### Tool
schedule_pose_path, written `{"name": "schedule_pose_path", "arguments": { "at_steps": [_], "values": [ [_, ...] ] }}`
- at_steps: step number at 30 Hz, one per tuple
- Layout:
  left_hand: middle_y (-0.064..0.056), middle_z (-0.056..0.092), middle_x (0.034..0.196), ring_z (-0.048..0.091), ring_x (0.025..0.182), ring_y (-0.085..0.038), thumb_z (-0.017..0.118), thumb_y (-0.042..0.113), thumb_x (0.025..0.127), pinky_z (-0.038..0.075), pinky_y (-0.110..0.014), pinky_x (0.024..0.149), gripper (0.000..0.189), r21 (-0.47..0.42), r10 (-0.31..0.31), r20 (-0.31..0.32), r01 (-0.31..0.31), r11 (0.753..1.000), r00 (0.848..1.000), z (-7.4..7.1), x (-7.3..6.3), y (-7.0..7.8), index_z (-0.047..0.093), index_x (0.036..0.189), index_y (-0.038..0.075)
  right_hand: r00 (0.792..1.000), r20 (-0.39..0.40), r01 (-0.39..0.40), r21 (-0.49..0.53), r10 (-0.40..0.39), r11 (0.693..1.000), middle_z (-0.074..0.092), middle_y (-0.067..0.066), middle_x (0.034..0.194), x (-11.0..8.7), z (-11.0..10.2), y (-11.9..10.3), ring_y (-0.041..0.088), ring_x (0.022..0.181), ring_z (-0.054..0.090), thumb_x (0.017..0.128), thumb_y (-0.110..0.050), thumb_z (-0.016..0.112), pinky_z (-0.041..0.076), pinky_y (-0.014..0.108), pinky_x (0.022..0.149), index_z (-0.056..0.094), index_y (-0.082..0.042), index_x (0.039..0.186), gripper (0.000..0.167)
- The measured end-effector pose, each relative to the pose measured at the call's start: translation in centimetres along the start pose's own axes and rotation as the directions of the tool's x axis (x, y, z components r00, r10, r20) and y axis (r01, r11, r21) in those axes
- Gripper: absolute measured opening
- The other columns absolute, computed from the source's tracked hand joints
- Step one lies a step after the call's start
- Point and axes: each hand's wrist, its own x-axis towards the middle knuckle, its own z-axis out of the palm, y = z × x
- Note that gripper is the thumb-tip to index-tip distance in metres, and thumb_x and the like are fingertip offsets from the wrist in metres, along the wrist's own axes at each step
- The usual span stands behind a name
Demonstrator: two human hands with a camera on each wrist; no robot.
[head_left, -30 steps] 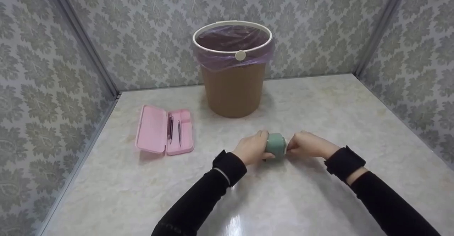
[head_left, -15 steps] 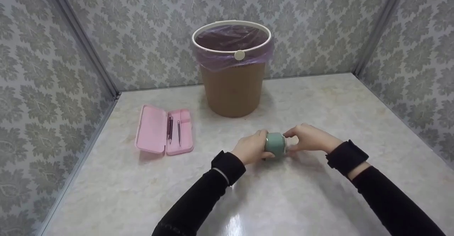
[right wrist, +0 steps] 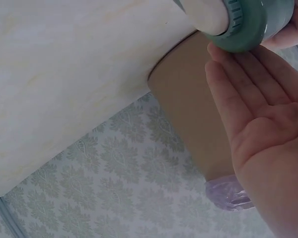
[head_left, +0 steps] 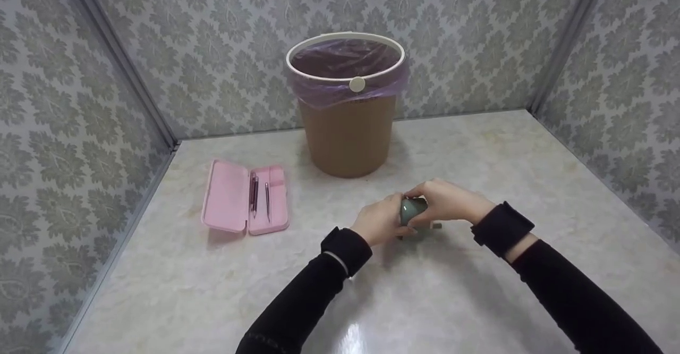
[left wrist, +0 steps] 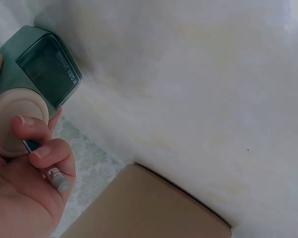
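Note:
Both hands are on a green pencil sharpener (head_left: 411, 210) over the table. My left hand (head_left: 378, 220) grips its left end. In the left wrist view, its thumb and a finger lie against the green body, by a dark see-through window and a round cream disc (left wrist: 7, 116). Two other fingers there curl round a pencil (left wrist: 57, 178), whose eraser end points away from the disc. My right hand (head_left: 449, 201) holds the sharpener from the right, thumb and forefinger round it; the right wrist view shows its other fingers stretched under the body, near a cream part (right wrist: 206, 15) with a ridged ring.
Left on the table lies an open pink pencil case (head_left: 226, 197) with several pencils (head_left: 268, 202) inside. A brown bin (head_left: 348, 136) with a cream rim and purple bag (head_left: 324, 93) stands behind the hands. Patterned panels (head_left: 467, 40) enclose the table at the back and sides.
My right hand has moved left and up, from the sharpener's cream right end onto its green body. My left hand keeps its grip with little movement.

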Motion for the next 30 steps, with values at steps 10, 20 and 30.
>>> {"name": "schedule_pose_path", "arguments": {
  "at_steps": [10, 20, 30],
  "values": [
    [-0.007, 0.069, 0.13, 0.069, 0.116, -0.022, 0.084, 0.042, 0.084, 0.056, -0.037, 0.098, 0.074, -0.147, -0.071, 0.012, 0.072, 0.987, 0.997, 0.1, 0.3, -0.2, 0.051, 0.142, 0.009, 0.993, -0.052, 0.103, -0.031, -0.105, 0.994, 0.077, 0.019, 0.116, 0.6, 0.6, -0.1, 0.028, 0.093, 0.074, 0.08, -0.013, 0.085, 0.058, 0.034, 0.078, 0.071, 0.004, 0.123, 0.048],
    [-0.006, 0.071, 0.123, 0.07, 0.109, -0.022, 0.086, 0.043, 0.081, 0.058, -0.039, 0.093, 0.07, -0.16, -0.092, 0.008, 0.093, 0.983, 0.996, -0.5, -0.3, -1.0, 0.055, 0.134, 0.01, 0.997, -0.013, 0.073, -0.047, -0.073, 0.996, 0.079, 0.013, 0.107, 0.9, 0.7, -0.2, 0.02, 0.085, 0.071, 0.082, -0.017, 0.084, 0.053, 0.033, 0.08, 0.074, 0.001, 0.118, 0.041],
    [-0.009, 0.072, 0.122, 0.071, 0.102, -0.024, 0.085, 0.025, 0.084, 0.057, -0.037, 0.09, 0.049, -0.225, -0.044, -0.033, 0.036, 0.974, 0.998, -1.7, -2.0, -3.3, 0.065, 0.125, 0.006, 0.998, 0.0, 0.058, -0.086, -0.058, 0.995, 0.077, 0.011, 0.096, 1.0, 0.6, -0.1, 0.015, 0.076, 0.065, 0.082, -0.019, 0.085, 0.052, 0.028, 0.069, 0.075, 0.0, 0.106, 0.032]
  ]
}}
